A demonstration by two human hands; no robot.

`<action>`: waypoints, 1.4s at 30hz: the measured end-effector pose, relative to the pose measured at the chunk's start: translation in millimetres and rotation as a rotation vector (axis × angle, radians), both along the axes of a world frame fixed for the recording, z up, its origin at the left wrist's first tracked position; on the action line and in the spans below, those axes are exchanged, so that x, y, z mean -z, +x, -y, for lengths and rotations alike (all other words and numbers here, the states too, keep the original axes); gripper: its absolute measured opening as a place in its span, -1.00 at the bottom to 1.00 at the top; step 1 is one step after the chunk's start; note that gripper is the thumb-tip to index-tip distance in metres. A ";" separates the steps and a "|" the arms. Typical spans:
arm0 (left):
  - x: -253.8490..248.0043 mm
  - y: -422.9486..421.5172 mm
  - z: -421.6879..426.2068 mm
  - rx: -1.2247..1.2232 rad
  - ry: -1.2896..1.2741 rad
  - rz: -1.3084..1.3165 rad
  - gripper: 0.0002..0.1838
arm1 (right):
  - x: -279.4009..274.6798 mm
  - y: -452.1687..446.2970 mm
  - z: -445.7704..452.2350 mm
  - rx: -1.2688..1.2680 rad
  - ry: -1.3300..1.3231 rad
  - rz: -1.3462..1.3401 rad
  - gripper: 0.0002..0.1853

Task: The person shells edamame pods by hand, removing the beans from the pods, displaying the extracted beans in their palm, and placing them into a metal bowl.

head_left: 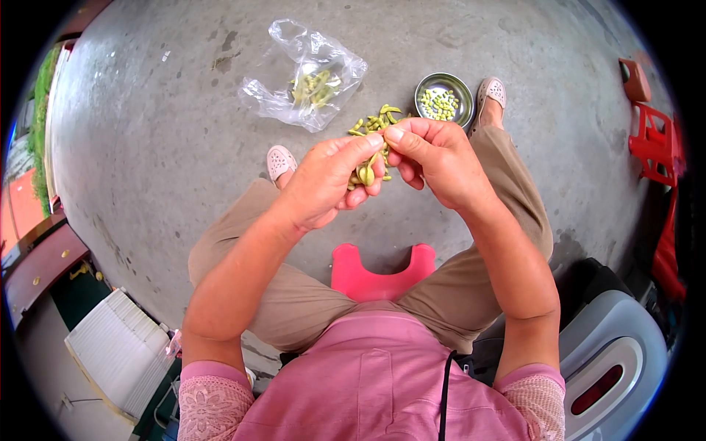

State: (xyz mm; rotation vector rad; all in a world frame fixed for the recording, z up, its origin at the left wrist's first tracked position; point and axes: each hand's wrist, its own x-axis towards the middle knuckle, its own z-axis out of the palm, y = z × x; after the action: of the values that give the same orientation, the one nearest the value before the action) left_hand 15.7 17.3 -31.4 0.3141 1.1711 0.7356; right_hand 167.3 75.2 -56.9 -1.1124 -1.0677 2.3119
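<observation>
My left hand [334,173] is closed around some green bean pods [366,173], with its thumb and forefinger pinched near the fingertips of my right hand [434,158]. The right thumb and forefinger are pinched too, touching the left ones; what lies between them is too small to make out. Just beyond my hands, loose pods [384,117] lie on the floor. A round metal bowl [468,110] holding shelled green beans [439,104] stands beyond my right hand. Farther left, a clear plastic bag [279,104] has more pods inside.
Below me is a pink stool [368,282] on the concrete floor [176,110]. Red stools [654,147] stand at the far right. A grey-blue plastic object [625,360] is at the lower right, a white ribbed panel [121,353] at the lower left.
</observation>
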 end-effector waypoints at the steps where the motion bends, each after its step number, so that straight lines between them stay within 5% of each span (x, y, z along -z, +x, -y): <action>1: -0.1 -0.6 -0.4 -0.001 -0.017 0.012 -0.66 | -1.0 0.0 0.5 -0.014 0.039 0.010 -0.79; 9: 0.6 0.3 -1.9 0.003 0.044 0.011 -0.66 | -1.9 0.4 -3.1 0.045 -0.146 -0.102 -0.79; 15: 4.4 2.4 -0.8 -0.009 0.049 -0.075 -0.70 | -6.6 -5.9 4.8 0.008 0.249 0.055 -0.79; 17: 8.0 0.3 -0.5 0.001 0.054 -0.060 -0.71 | 2.8 -7.0 9.8 0.026 0.605 0.147 -0.82; 25: 6.3 -3.4 -2.1 -0.036 -0.159 0.277 -0.75 | 3.0 -7.8 8.9 0.088 0.448 0.142 -0.86; 36: 9.1 -4.6 -0.9 -0.086 -0.073 0.311 -0.86 | 1.4 -9.9 3.8 0.164 0.328 0.056 -0.85; 42: 8.2 -7.2 -0.3 -0.092 -0.063 0.255 -0.76 | 8.8 -4.5 -6.2 0.316 0.244 -0.027 -0.80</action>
State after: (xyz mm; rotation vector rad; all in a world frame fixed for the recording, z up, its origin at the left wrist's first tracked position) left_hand 8.5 17.6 -39.5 0.1101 0.9694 0.7922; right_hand 162.8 81.4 -65.7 -1.0639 -1.0462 1.8920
